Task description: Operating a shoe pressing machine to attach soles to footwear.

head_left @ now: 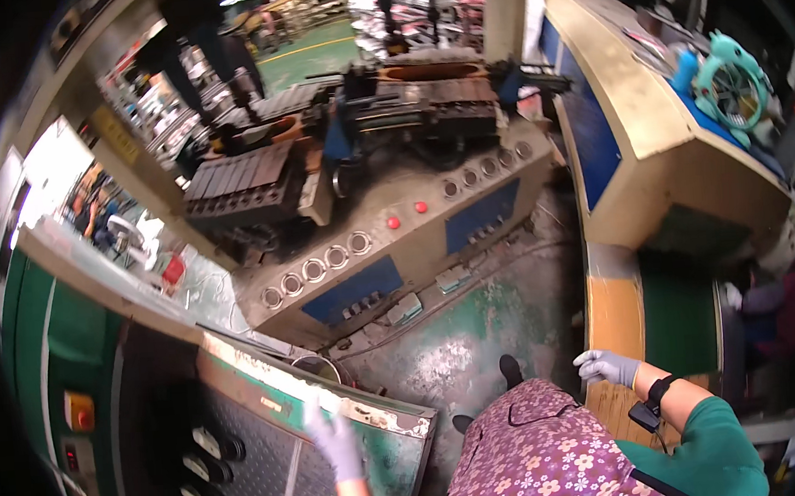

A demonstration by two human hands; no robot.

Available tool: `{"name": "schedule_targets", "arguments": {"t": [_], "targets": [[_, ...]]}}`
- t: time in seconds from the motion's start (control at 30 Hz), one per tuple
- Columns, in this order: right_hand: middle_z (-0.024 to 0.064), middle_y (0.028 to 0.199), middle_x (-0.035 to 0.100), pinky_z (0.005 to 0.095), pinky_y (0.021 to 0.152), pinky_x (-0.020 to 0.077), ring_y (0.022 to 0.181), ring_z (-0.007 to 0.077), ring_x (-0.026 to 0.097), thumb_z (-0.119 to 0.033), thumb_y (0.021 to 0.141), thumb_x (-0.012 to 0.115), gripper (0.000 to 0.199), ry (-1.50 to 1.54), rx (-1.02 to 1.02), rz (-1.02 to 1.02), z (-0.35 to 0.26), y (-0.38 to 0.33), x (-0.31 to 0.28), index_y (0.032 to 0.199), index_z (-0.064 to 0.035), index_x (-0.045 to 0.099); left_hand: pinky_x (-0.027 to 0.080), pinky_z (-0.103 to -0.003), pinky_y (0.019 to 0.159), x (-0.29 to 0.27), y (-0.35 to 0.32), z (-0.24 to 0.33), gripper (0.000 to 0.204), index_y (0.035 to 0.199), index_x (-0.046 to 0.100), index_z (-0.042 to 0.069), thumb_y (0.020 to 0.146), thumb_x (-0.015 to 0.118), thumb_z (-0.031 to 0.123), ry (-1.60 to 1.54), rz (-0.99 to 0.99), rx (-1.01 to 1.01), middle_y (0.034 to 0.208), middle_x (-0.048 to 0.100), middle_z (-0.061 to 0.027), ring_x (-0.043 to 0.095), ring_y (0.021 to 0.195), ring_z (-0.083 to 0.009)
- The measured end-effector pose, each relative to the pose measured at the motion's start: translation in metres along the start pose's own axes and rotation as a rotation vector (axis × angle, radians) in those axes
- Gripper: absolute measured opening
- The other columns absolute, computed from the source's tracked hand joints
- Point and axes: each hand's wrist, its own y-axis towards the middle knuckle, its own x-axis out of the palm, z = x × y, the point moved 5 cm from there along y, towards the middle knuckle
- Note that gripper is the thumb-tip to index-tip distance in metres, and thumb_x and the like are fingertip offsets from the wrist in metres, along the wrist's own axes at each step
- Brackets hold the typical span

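Grey-gloved, both hands are open and hold nothing, the left hand point(334, 441) over the green bin's point(389, 451) chipped rim, the right hand point(606, 366) near the wooden ledge point(613, 325), nothing picked up yet

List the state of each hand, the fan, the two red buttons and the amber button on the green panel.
left hand: gloved, fingers spread open, raised over the green-edged dark tray, holding nothing.
right hand: gloved, loosely curled, empty, near the wooden edge.
teal fan: lying tilted on the bench; whether it is spinning cannot be told.
red buttons: unlit, untouched.
amber button: untouched; lit or not is unclear.
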Motion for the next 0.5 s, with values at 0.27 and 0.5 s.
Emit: {"name": "schedule_targets", "arguments": {"t": [0.27,0.5], "targets": [[-0.0025,0.072,0.055,0.0262,0.053,0.0447,0.06,0.0097,0.051,-0.014,0.094,0.06,0.014,0.165,-0.156,0.488,0.071,-0.046,-0.074,0.102,-0.0063,0.069,0.049,-0.036,0.097,0.232,-0.006,0.148,0.023,0.113,0.069,0.001,0.101,0.051,0.008,-0.373,-0.935,0.235,0.112,0.069,-0.013,0.064,0.108,-0.0273],[0.0017,0.084,0.067,0.0272,0.053,0.0466,0.061,0.0103,0.054,-0.019,0.097,0.059,0.019,0.82,-0.08,0.901,0.204,-0.046,-0.176,0.107,-0.006,0.069,0.049,-0.031,0.081,0.373,-0.094,0.165,0.039,0.086,0.067,-0.001,0.106,0.045,0.025,-0.099,-1.442,0.51,0.089,0.071,-0.0095,0.065,0.085,-0.0189]]}}
